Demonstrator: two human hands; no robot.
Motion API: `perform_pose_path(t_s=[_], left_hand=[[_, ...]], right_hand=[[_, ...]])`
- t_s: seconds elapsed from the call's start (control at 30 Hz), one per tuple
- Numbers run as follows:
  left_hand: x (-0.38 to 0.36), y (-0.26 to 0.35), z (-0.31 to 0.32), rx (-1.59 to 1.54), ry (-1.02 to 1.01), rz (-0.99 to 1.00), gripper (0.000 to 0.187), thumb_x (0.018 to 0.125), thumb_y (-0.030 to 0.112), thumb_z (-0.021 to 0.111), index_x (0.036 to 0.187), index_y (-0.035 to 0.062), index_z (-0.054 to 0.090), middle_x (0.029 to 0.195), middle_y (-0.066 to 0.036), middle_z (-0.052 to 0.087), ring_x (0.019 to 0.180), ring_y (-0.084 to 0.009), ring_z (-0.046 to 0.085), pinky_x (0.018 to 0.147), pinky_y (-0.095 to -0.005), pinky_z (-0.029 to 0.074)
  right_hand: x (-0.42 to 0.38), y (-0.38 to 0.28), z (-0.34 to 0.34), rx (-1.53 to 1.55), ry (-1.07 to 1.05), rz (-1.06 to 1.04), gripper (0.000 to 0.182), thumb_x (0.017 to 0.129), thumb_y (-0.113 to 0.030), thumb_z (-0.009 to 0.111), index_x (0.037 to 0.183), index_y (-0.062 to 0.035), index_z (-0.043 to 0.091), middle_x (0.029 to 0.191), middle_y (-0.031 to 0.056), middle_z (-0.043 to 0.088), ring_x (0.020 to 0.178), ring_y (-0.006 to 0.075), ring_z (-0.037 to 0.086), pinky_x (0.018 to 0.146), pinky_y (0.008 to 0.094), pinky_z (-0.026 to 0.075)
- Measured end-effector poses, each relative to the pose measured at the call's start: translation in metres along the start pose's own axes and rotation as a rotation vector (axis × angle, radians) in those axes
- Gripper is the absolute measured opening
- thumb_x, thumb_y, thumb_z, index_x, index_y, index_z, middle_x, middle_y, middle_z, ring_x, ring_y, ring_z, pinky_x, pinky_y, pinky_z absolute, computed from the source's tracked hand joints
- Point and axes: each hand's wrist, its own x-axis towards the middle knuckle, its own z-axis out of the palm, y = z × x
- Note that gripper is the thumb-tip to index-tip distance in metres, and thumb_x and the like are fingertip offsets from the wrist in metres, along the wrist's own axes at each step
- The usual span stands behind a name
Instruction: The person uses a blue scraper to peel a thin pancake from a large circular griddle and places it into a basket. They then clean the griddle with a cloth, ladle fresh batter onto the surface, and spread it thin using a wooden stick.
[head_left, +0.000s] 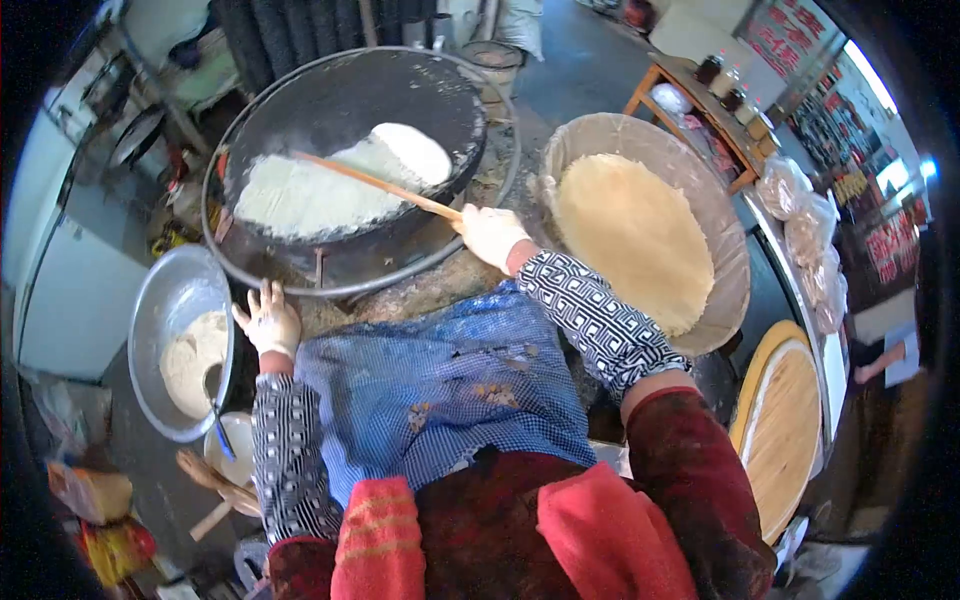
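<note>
My right hand (492, 236), in a pale glove, grips the near end of a long wooden spreader stick (385, 185). The stick reaches left across the big black round griddle (400, 85), its far end over a thin sheet of pale batter (290, 203). A thicker white mound of batter (415, 152) lies at the griddle's right side. My left hand (268, 320), gloved too, has its fingers apart just outside the metal ring (345, 291) around the griddle. Left of that hand is a metal bowl (145, 345) of batter with a ladle in it.
A large lined basket (735, 265) at the right holds a round tan flatbread stack. Nearer on that side lies a round wooden board (785, 440). Jars stand on a wooden table (685, 72) behind, with plastic bags (805, 235) along the right. A small bowl (235, 448) sits lower left.
</note>
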Motion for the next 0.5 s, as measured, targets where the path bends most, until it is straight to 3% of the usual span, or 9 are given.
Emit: perform_pose_path(t_s=[0.07, 0.13, 0.17, 0.2, 0.23, 0.27, 0.33, 0.37, 0.5], left_hand=[[-0.002, -0.002, 0.003, -0.004, 0.206, 0.004, 0.051, 0.082, 0.033, 0.056, 0.13, 0.0155, 0.055, 0.142, -0.011, 0.047, 0.133, -0.0311, 0.039, 0.109, -0.0599, 0.017], [-0.01, 0.019, -0.02, -0.251, 0.341, 0.114, 0.039, 0.069, 0.027, 0.067, 0.106, 0.0155, 0.065, 0.123, -0.009, 0.057, 0.118, -0.0275, 0.049, 0.104, -0.057, 0.024], [-0.024, 0.039, -0.036, -0.33, 0.514, 0.218, 0.033, 0.066, 0.02, 0.068, 0.099, 0.016, 0.065, 0.11, -0.007, 0.06, 0.111, -0.0276, 0.052, 0.099, -0.0538, 0.029], [-0.032, 0.062, -0.036, -0.395, 0.56, 0.262, 0.03, 0.067, 0.017, 0.067, 0.096, 0.0143, 0.065, 0.102, -0.007, 0.061, 0.107, -0.0283, 0.054, 0.094, -0.0497, 0.033], [-0.037, 0.08, -0.029, -0.498, 0.587, 0.353, 0.028, 0.068, 0.016, 0.065, 0.095, 0.0099, 0.063, 0.098, -0.008, 0.061, 0.105, -0.0292, 0.054, 0.097, -0.0513, 0.034], [-0.053, 0.097, -0.05, -0.452, 0.378, 0.358, 0.037, 0.072, 0.019, 0.062, 0.108, 0.0073, 0.06, 0.112, -0.013, 0.061, 0.113, -0.0308, 0.054, 0.102, -0.0531, 0.03], [-0.064, 0.126, -0.004, -0.46, 0.549, 0.274, 0.046, 0.074, 0.019, 0.06, 0.117, 0.0012, 0.058, 0.122, -0.019, 0.059, 0.12, -0.0333, 0.052, 0.109, -0.0544, 0.025], [-0.067, 0.126, 0.001, -0.405, 0.522, 0.274, 0.049, 0.075, 0.019, 0.059, 0.121, -0.0006, 0.056, 0.126, -0.02, 0.057, 0.123, -0.0339, 0.05, 0.11, -0.0547, 0.023], [-0.064, 0.113, 0.018, -0.311, 0.468, 0.255, 0.047, 0.083, 0.015, 0.052, 0.127, -0.0021, 0.053, 0.133, -0.019, 0.053, 0.13, -0.0331, 0.045, 0.114, -0.054, 0.02]], right_hand=[[-0.001, 0.013, 0.003, -0.037, -0.025, 0.112, 0.035, 0.096, -0.034, 0.046, 0.098, -0.0011, 0.059, 0.087, 0.0201, 0.069, 0.085, 0.035, 0.068, 0.077, 0.046, 0.052], [0.017, 0.024, 0.01, -0.031, 0.061, 0.132, 0.036, 0.096, -0.035, 0.046, 0.098, -0.0008, 0.059, 0.085, 0.0203, 0.068, 0.085, 0.0369, 0.067, 0.077, 0.0473, 0.052], [0.017, 0.013, 0.001, -0.009, 0.073, 0.113, 0.037, 0.096, -0.036, 0.046, 0.098, -0.001, 0.059, 0.085, 0.0203, 0.068, 0.084, 0.0374, 0.067, 0.076, 0.0479, 0.051], [0.01, 0.003, -0.006, 0.012, 0.079, 0.098, 0.038, 0.096, -0.036, 0.045, 0.098, -0.0012, 0.059, 0.085, 0.0202, 0.068, 0.083, 0.0378, 0.067, 0.076, 0.0484, 0.051], [0.006, 0.0, 0.0, -0.023, 0.096, 0.045, 0.037, 0.096, -0.037, 0.045, 0.095, -0.0032, 0.059, 0.081, 0.0209, 0.067, 0.078, 0.0389, 0.066, 0.072, 0.05, 0.051], [0.002, 0.0, 0.006, -0.06, 0.108, -0.02, 0.035, 0.096, -0.037, 0.045, 0.093, -0.0052, 0.06, 0.076, 0.0215, 0.066, 0.074, 0.0399, 0.066, 0.067, 0.0515, 0.052], [0.013, 0.025, 0.026, -0.1, 0.083, -0.013, 0.035, 0.096, -0.038, 0.046, 0.094, -0.0064, 0.06, 0.077, 0.022, 0.066, 0.075, 0.0405, 0.065, 0.068, 0.0525, 0.051], [0.021, 0.038, 0.028, -0.115, 0.187, -0.013, 0.034, 0.095, -0.039, 0.046, 0.094, -0.0077, 0.061, 0.078, 0.0222, 0.066, 0.076, 0.0405, 0.065, 0.068, 0.0527, 0.051], [0.03, 0.012, 0.008, -0.176, 0.135, 0.0, 0.037, 0.096, -0.041, 0.045, 0.099, -0.007, 0.06, 0.084, 0.0251, 0.066, 0.083, 0.0446, 0.063, 0.073, 0.0546, 0.049]])
